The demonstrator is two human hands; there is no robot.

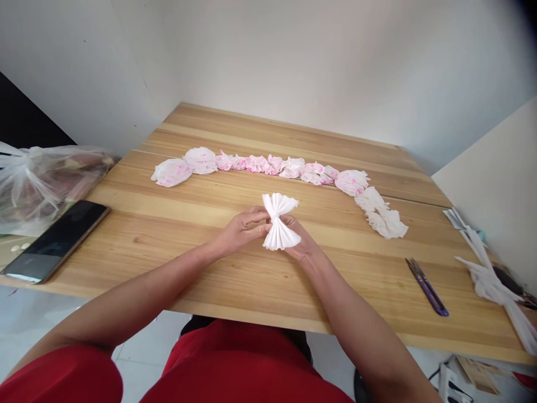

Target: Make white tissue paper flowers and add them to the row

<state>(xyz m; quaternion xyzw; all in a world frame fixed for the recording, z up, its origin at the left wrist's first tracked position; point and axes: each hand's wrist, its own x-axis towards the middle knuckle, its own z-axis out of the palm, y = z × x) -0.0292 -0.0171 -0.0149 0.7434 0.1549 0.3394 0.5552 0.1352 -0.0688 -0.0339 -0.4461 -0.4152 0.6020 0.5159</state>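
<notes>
Wood tbl (pixel 168 229), pale bkgd wall (pixel 293 61)

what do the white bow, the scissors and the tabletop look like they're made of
White bow: probably thin tissue or crepe paper, matte, given its fine pleats. Scissors: likely metal at the grey blades; smooth purple handles, maybe plastic or coated metal. Tabletop: wood or wood-look laminate, satin, with streaky grain.

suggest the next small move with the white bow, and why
Perhaps tease the bow open, the left hand steadying its pinched middle: its pleats look neatly folded, while the pink puffs on the table look loose and crumpled.
</notes>
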